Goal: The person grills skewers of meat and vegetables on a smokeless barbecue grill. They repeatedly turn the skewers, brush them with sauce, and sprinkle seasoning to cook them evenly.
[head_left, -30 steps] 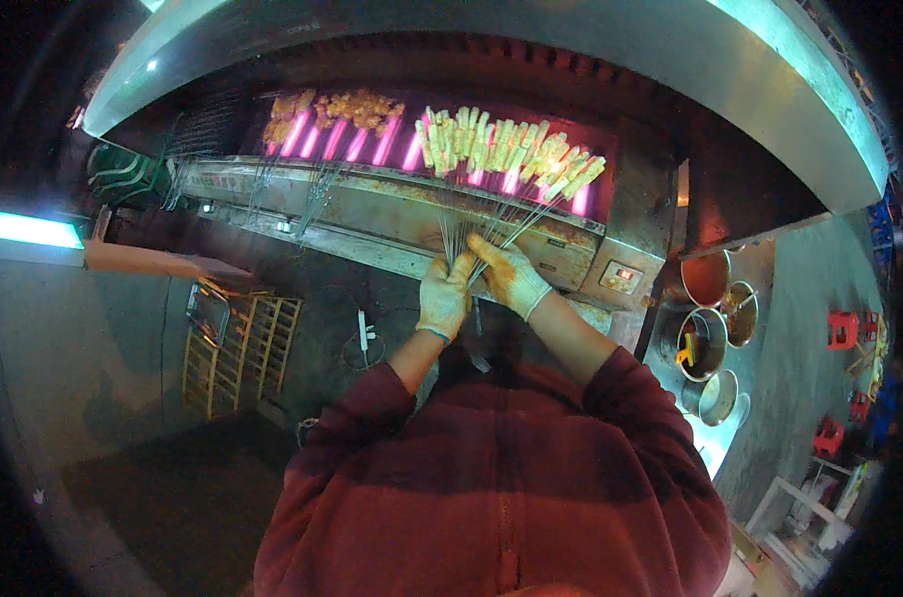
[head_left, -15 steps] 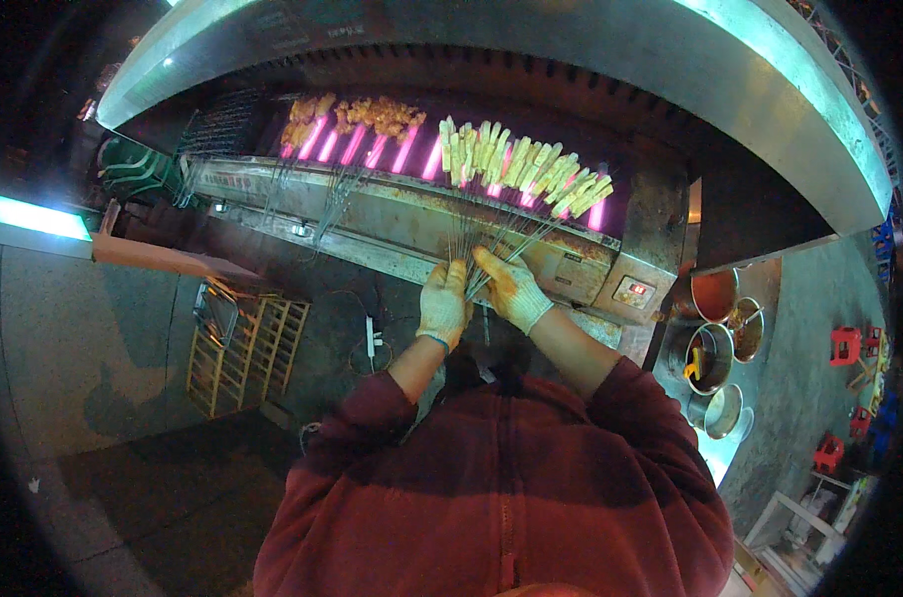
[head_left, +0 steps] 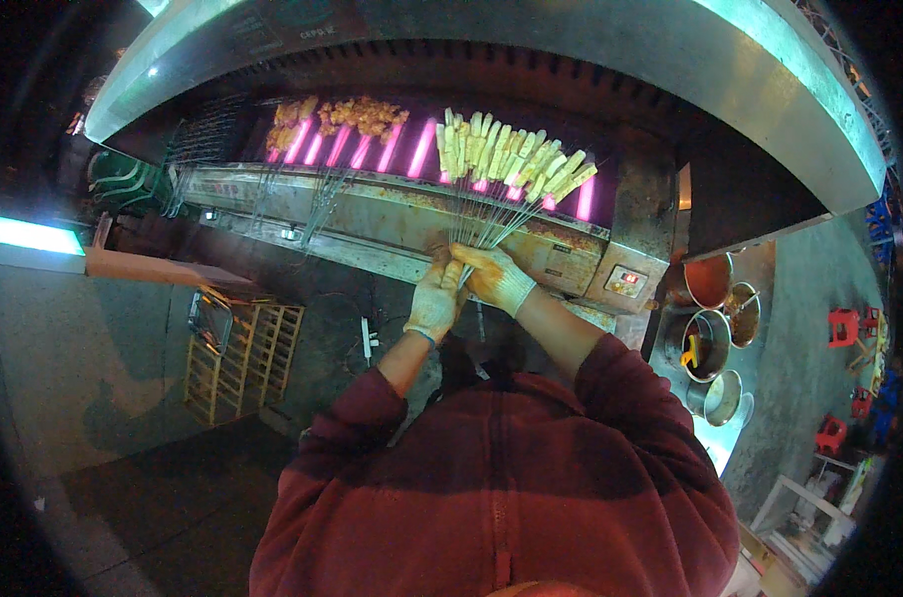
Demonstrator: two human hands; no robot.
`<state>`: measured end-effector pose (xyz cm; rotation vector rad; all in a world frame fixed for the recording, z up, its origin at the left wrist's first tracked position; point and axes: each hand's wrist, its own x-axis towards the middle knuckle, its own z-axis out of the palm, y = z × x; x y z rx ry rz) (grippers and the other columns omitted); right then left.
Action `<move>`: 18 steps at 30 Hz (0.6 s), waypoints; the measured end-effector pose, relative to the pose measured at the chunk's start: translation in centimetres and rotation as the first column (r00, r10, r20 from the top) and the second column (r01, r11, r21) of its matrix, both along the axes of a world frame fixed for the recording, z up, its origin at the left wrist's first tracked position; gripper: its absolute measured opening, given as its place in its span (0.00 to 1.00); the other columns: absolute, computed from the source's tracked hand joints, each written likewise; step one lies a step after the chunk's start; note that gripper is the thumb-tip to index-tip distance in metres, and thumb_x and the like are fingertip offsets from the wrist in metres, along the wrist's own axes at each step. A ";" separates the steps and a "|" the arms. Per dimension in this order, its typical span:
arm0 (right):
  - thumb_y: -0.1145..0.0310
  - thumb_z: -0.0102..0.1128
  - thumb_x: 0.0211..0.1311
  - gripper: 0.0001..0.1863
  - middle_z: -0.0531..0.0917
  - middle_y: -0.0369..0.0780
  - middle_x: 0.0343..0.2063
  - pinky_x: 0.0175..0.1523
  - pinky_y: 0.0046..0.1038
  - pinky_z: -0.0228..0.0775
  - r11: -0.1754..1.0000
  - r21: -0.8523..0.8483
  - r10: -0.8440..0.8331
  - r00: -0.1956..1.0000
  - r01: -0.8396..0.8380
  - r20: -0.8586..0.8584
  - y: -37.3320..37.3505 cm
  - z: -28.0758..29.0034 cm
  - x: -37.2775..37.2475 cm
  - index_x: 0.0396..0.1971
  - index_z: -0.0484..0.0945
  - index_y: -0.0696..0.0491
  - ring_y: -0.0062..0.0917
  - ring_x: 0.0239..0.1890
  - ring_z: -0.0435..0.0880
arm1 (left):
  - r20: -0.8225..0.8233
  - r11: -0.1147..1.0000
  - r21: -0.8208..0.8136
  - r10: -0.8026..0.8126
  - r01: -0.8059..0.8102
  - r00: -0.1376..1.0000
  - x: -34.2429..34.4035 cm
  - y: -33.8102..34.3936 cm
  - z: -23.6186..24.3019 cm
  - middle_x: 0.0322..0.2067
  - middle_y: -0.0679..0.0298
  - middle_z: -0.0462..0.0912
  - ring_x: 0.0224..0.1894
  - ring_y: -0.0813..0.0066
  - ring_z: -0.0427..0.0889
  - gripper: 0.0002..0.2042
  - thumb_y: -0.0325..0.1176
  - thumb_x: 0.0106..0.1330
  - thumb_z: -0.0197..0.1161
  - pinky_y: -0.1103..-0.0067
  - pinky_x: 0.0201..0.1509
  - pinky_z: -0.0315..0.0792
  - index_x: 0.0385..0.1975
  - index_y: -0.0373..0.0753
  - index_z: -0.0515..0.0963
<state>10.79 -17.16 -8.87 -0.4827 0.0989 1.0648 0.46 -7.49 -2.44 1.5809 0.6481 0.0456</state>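
Observation:
Several metal skewers (head_left: 481, 224) converge in front of the grill (head_left: 382, 209), each carrying pale yellow-green pieces (head_left: 511, 154) over the glowing pink heating bars. My left hand (head_left: 436, 294), in a stained white work glove, is closed around the lower ends of the skewers. Pressed against it, my right hand (head_left: 494, 275), gloved the same way, grips the same bundle from the right side. Further left on the grill, browned meat skewers (head_left: 357, 117) lie over the bars, their thin handles (head_left: 322, 204) hanging over the front edge.
A curved metal hood (head_left: 531, 30) overhangs the grill. To the right, several metal pots (head_left: 708, 343) stand on a side counter, one with a yellow-handled utensil (head_left: 691, 350). At lower left are a wooden rack (head_left: 242, 358) and a white power strip (head_left: 368, 338). Red stools (head_left: 842, 328) stand far right.
My hands have drawn closer together around the skewer ends, the right one shifting left over the bundle. The pale skewers have bunched slightly tighter. The whole view has shifted a little.

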 end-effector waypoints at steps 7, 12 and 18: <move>0.67 0.66 0.67 0.13 0.85 0.39 0.41 0.50 0.30 0.75 0.983 -0.170 -0.023 0.959 0.074 0.282 0.0 3.3 -0.5 0.48 0.82 0.57 0.26 0.43 0.82 | -0.144 0.403 0.896 -0.137 0.188 0.980 -1.6 -1.2 4.5 0.42 0.47 0.82 0.36 0.52 0.84 0.29 0.34 0.71 0.54 0.64 0.35 0.77 0.69 0.29 0.56; 0.52 0.60 0.69 0.21 0.87 0.40 0.42 0.52 0.32 0.74 0.880 -0.415 0.053 0.820 0.231 0.569 1.6 1.7 -0.9 0.49 0.83 0.54 0.28 0.45 0.83 | -0.275 0.336 0.897 -0.082 0.287 0.958 0.7 -1.7 0.6 0.43 0.42 0.78 0.37 0.44 0.82 0.35 0.37 0.67 0.59 0.59 0.37 0.78 0.70 0.27 0.54; 0.38 0.52 0.66 0.32 0.85 0.52 0.45 0.56 0.42 0.72 0.603 -0.699 0.501 0.499 0.385 0.707 -0.7 7.5 -1.5 0.52 0.80 0.53 0.46 0.50 0.83 | -0.293 0.683 0.641 -0.202 0.349 0.934 0.6 -0.9 1.7 0.38 0.39 0.81 0.42 0.40 0.82 0.27 0.35 0.70 0.54 0.54 0.40 0.76 0.67 0.31 0.60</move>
